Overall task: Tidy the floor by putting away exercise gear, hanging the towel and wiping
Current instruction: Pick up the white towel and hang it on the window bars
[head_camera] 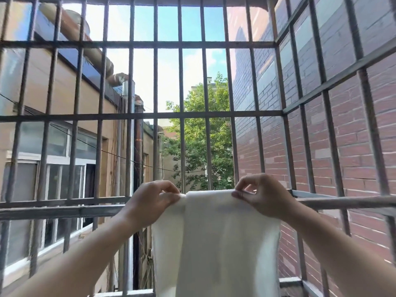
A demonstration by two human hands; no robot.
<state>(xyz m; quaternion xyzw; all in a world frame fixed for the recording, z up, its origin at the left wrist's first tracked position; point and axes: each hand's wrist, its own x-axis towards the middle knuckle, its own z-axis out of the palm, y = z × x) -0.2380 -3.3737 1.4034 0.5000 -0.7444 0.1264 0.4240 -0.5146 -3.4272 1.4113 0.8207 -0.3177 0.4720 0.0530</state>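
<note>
A white towel (216, 241) hangs down in the lower middle of the head view, its top fold draped over a horizontal metal rail (64, 211) of a window cage. My left hand (150, 203) pinches the towel's top left corner at the rail. My right hand (260, 198) pinches the top right corner between thumb and fingers. Both forearms reach up from the bottom corners. The rail is hidden behind the towel and hands in the middle.
Grey metal bars (182, 114) enclose the space in front and on the right. A red brick wall (353, 157) stands beyond the right bars, a tan building (64, 103) with windows on the left, a green tree (201, 142) ahead.
</note>
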